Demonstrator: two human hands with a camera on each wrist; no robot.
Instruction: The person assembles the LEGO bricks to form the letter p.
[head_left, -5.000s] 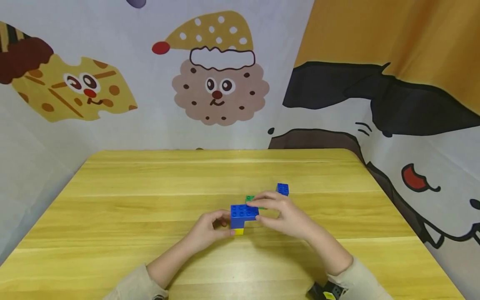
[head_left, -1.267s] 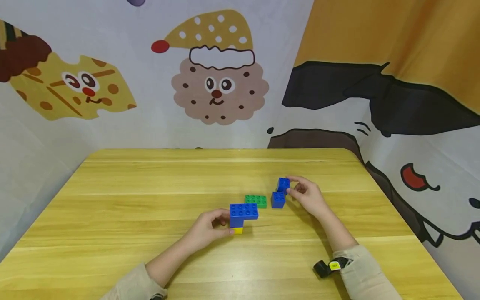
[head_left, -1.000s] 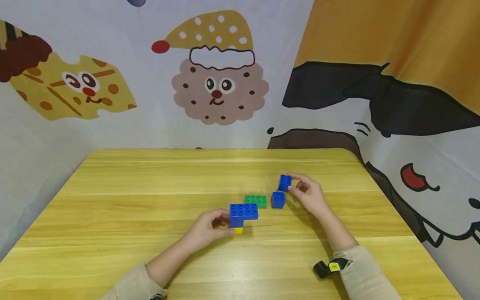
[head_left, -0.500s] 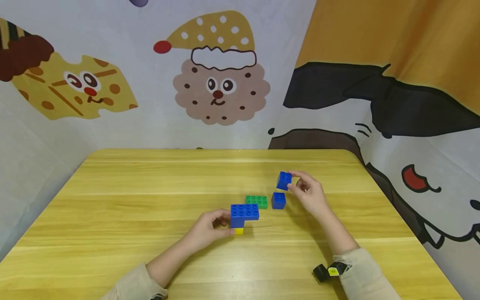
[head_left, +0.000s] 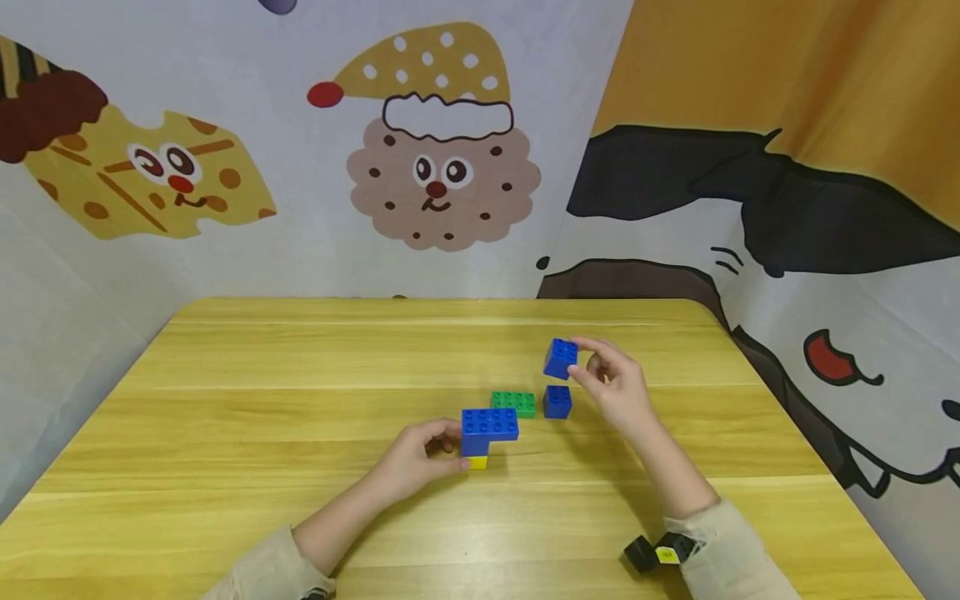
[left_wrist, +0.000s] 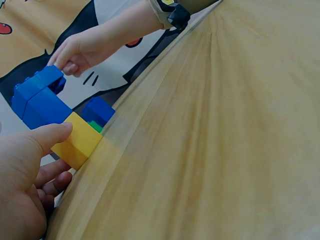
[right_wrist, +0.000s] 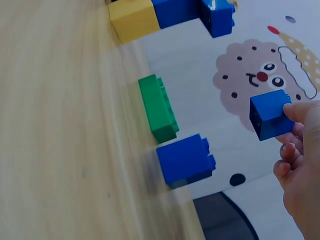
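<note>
In the head view my left hand grips the side of a small brick stack. Its base is a yellow brick, with a blue brick above that. A long blue brick lies on top and overhangs to the right. My right hand pinches a square blue brick between thumb and fingertip, raised off the table and slightly tilted. Below it another square blue brick stands on the table, beside a flat green brick just behind the stack.
The wooden table reaches back to a cloth printed with cartoon figures. A black device with a yellow label is strapped at the right wrist.
My right hand has left the long blue brick, taken the rear blue brick, lifted it and shifted it slightly left. The left hand and the stack have stayed in place.
</note>
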